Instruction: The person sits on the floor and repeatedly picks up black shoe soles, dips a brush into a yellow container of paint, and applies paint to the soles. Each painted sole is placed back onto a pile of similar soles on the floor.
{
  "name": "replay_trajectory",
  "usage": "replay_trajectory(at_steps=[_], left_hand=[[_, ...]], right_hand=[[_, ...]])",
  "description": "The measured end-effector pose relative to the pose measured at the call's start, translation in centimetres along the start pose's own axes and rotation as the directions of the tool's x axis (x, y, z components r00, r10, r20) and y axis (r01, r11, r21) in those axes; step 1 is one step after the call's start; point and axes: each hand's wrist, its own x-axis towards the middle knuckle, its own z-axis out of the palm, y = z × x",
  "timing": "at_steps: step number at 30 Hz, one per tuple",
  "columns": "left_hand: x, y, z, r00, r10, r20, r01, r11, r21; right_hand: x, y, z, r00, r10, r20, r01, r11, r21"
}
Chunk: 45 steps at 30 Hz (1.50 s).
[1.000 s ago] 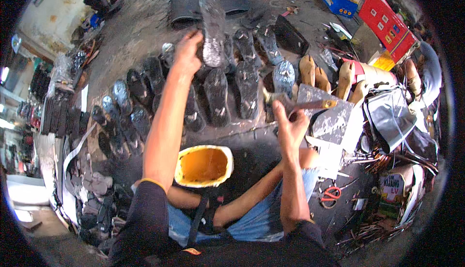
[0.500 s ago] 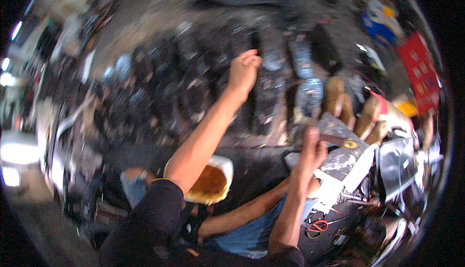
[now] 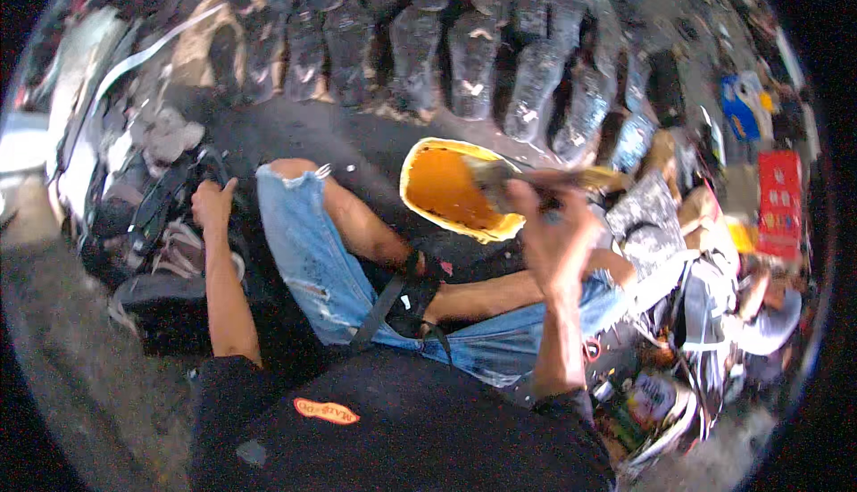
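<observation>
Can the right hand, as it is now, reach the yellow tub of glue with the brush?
Probably yes. The right hand holds a brush whose bristles already lie over the open yellow tub; nothing stands between them, and the tub has no lid.

Your left hand (image 3: 212, 204) reaches out to your left side, arm nearly straight, fingers curled down and closed around something dark. Your right hand (image 3: 555, 235) is raised in front of you, forearm upright, fingers closed in a grip. Both forearms are bare, and your knees are bent.
</observation>
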Motion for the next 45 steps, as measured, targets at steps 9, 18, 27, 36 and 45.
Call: replay_trajectory(at_steps=[9,18,27,36,45], left_hand=[[-5.7,-0.1,-10.7,0.985,0.169,0.042,-0.064,0.58,-0.812],[-23.1,4.8,-13.9,0.763,0.612,-0.209,-0.634,0.643,-0.429],[-25.9,13.8,-18.6,0.607,0.737,0.297,0.773,-0.461,-0.436],[-28.0,13.6,-16.9,0.408,0.872,0.272,0.831,-0.231,-0.506],[-27.8,14.1,-16.8,0.316,0.948,0.041,0.867,-0.27,-0.42]], right_hand=[[-2.5,3.5,4.3,0.989,-0.145,-0.024,0.144,0.989,-0.031],[-6.4,7.8,-2.3,0.951,0.3,0.076,-0.309,0.931,0.193],[0.6,-0.3,-3.6,0.968,0.237,-0.086,-0.111,0.709,0.697],[1.2,-5.8,1.9,0.835,-0.449,-0.319,0.534,0.801,0.27],[2.3,-3.6,-1.7,0.967,0.019,-0.254,0.122,0.84,0.529]])
